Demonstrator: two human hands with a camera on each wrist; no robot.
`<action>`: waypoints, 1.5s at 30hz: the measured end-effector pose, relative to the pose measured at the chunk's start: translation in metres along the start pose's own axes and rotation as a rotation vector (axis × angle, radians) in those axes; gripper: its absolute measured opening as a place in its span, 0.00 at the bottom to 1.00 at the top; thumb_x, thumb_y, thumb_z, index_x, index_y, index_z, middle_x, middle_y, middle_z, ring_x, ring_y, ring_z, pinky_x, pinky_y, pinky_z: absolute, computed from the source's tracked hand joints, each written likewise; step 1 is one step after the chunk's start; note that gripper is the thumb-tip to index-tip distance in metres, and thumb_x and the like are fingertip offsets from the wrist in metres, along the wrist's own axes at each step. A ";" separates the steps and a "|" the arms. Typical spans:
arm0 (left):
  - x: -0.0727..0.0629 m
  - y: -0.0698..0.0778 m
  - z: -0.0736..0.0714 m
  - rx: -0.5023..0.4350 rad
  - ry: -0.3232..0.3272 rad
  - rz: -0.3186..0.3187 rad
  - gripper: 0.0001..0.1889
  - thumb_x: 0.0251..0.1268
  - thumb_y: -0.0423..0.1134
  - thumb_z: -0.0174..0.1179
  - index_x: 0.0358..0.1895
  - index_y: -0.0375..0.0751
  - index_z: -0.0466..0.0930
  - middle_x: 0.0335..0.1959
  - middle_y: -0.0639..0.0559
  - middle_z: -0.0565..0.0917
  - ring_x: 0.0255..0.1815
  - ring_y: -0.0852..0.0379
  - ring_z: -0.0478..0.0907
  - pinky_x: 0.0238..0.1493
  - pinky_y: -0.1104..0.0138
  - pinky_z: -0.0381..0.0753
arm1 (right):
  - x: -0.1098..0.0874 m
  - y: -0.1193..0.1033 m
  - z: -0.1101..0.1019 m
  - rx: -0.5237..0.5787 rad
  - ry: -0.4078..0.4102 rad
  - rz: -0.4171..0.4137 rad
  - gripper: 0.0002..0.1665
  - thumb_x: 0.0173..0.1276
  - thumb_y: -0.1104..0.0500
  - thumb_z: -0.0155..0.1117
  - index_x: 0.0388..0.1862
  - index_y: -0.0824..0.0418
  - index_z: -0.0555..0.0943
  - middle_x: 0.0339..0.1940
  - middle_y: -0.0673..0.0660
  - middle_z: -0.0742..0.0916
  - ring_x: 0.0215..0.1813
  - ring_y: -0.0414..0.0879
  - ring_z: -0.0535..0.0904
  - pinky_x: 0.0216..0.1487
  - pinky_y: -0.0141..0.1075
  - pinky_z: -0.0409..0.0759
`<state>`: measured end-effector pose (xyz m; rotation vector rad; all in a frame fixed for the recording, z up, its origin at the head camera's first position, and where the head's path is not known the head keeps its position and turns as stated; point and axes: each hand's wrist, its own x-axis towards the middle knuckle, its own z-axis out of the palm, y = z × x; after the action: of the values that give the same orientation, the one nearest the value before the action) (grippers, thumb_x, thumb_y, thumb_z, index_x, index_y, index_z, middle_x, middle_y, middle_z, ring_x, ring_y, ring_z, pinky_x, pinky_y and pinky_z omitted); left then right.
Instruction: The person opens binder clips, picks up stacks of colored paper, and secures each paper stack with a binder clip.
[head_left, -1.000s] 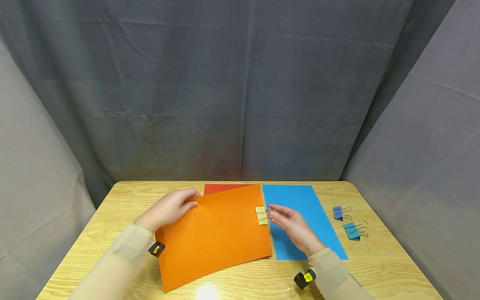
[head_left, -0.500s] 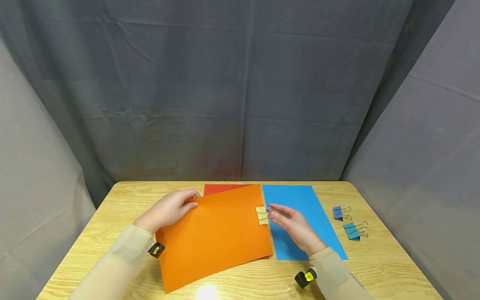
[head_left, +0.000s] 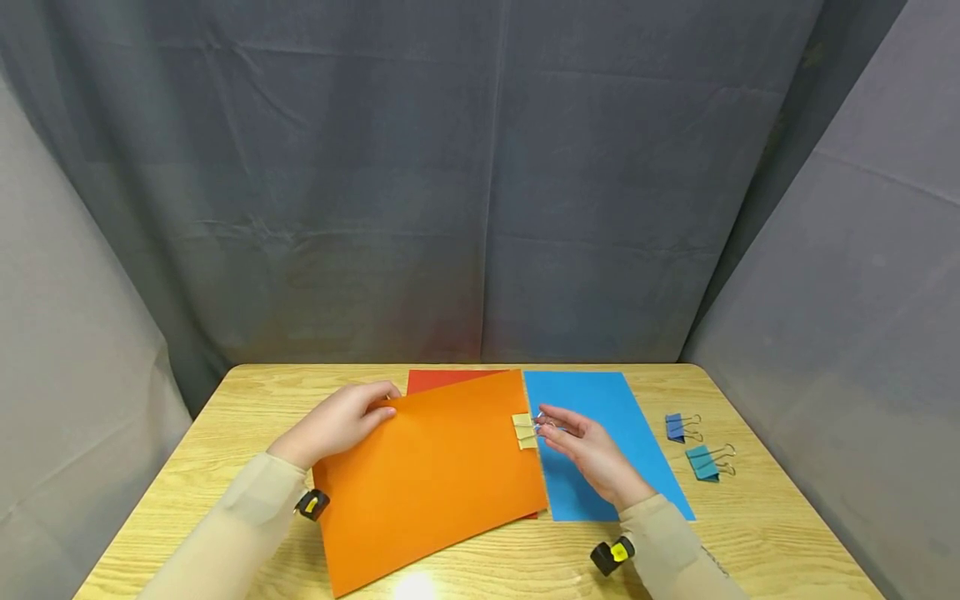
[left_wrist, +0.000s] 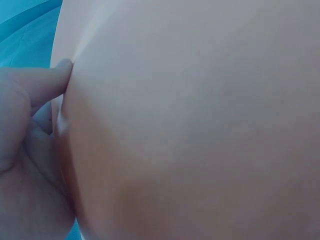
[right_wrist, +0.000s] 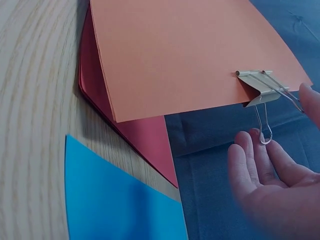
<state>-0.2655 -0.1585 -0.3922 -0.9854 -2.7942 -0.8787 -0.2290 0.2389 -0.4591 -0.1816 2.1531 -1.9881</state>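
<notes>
We find the yellow clip (head_left: 524, 431) on the right edge of the orange paper (head_left: 435, 475); our right hand (head_left: 588, 454) pinches its splayed handles between thumb and fingertips. Our left hand (head_left: 333, 425) pinches the paper's far edge (red paper (head_left: 450, 380) lies beneath), with blue paper (head_left: 630, 442) beside it.

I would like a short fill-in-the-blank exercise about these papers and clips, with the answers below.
1. The left hand grips the ____ paper.
2. The right hand is nearest to the ____ clip.
3. ____ loose clips lie to the right of the blue paper.
4. The sheet partly hidden by the held paper is ____.
Missing words: orange; yellow; Two; red.
</notes>
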 end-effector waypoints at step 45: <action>-0.003 0.002 0.003 -0.039 0.017 0.000 0.06 0.74 0.37 0.63 0.49 0.50 0.82 0.42 0.59 0.86 0.37 0.61 0.77 0.49 0.61 0.81 | 0.000 -0.008 0.005 0.047 0.124 -0.007 0.35 0.79 0.53 0.61 0.78 0.66 0.65 0.76 0.66 0.73 0.76 0.57 0.71 0.70 0.33 0.75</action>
<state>-0.2616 -0.1576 -0.3940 -0.9779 -2.7733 -0.9403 -0.2284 0.2330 -0.4515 -0.0595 2.1785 -2.1037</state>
